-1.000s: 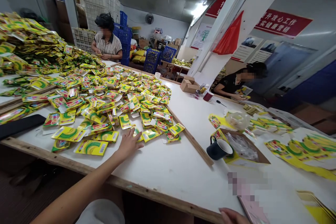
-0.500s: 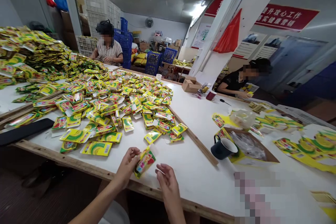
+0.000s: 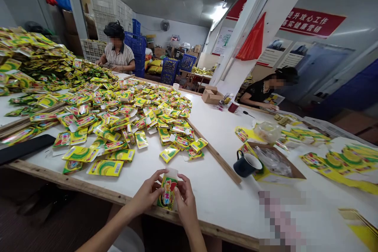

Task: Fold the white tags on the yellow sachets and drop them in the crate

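A small yellow and green printed carton (image 3: 169, 189) stands between my two hands above the front edge of the table. Its white top flap sticks up unfolded. My left hand (image 3: 150, 191) grips the carton's left side, thumb across the front. On the opposite side, my right hand (image 3: 185, 197) holds it with the thumb on the printed face and the fingers behind. Just beyond lies a large spread of similar cartons (image 3: 106, 167), several with white flaps showing.
A wooden strip (image 3: 217, 153) runs across the white table. To its right are a dark mug (image 3: 246, 164), an open box with plastic bags (image 3: 277, 165) and flat yellow card sheets (image 3: 339, 163). A black phone-like slab (image 3: 26, 147) lies left. Two people (image 3: 118, 53) sit across the table.
My right hand has come in from the right and taken hold of the carton. The carton has turned more upright, its printed front facing me. The view has shifted slightly.
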Tool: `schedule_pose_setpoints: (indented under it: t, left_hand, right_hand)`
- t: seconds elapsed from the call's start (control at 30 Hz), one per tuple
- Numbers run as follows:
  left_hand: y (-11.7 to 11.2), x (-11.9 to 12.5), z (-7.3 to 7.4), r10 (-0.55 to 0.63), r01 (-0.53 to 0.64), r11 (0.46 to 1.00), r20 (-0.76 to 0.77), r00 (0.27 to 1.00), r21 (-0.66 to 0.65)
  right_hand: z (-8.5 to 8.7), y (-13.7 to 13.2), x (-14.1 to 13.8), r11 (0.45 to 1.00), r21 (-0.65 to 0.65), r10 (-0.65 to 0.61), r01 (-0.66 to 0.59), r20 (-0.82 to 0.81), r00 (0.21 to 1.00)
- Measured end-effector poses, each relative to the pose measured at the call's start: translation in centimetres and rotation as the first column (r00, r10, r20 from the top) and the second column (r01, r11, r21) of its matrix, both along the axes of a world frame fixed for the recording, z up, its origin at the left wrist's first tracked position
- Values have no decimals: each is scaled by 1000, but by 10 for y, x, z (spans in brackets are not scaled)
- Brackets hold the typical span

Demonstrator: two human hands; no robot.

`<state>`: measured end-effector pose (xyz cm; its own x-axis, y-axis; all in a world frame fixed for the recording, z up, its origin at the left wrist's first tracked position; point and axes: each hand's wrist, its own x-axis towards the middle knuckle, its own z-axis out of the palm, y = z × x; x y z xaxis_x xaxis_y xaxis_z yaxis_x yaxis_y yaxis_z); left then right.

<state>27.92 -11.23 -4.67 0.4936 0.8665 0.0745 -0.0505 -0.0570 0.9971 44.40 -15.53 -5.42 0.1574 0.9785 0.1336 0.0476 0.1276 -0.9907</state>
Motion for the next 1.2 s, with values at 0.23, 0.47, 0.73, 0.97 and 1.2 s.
schedule_pose_setpoints:
  t: [0.23, 0.47, 0.73, 0.97, 1.2]
  left_hand:
    - [14, 7, -2, 45, -45, 997, -7, 999, 56]
    - [17, 18, 0, 157, -162, 986, 112, 981, 39]
    - [5, 22, 13, 218, -209, 964, -38, 975, 166]
    - [5, 25, 15, 262, -257, 962, -47, 964, 95]
    - [13, 27, 16, 262, -258, 964, -61, 963, 63]
  right_hand:
    - [12, 12, 3, 999, -20, 34, -32, 134, 990]
    - [5, 20, 6, 993, 60, -114, 106, 160, 980]
    - [18, 10, 1, 991, 120, -84, 59, 211, 974]
    - [24, 12, -1, 990, 58, -135, 126, 201, 970]
    - [30, 14, 1, 990, 30, -139, 136, 196, 971]
